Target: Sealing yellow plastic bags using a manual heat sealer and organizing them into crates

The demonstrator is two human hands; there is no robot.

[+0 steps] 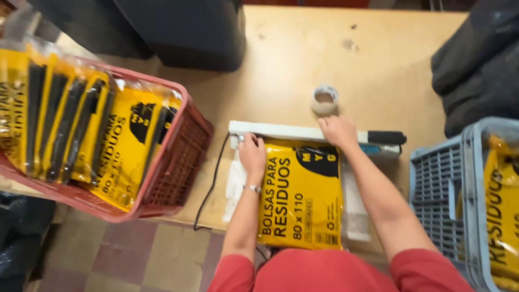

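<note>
Wooden table [303,65] fills the head view, with tiled floor showing at its near edge. On it I see a long white heat sealer [281,130] with a black handle, a tape roll [324,99] just beyond it, a red crate [178,162] of yellow packs to the left and a grey crate [438,194] to the right.

My left hand [252,153] rests on the top left corner of the yellow pack [301,200], fingers pressed together and flat on the plastic near the sealer's left end. My right hand [338,130] lies on the sealer's bar, fingers laid down over it, just above the pack's top right corner. The pack sits flat between my forearms, its top edge tucked at the bar, its bottom edge near the table's edge.

As I judge it, the risk is a skewed top edge: if the left hand lets the slick film slide, it could go crooked under the bar. Fingers so near the bar could get pinched or burnt. The black cord [213,178] hanging off the table could snag.
</note>
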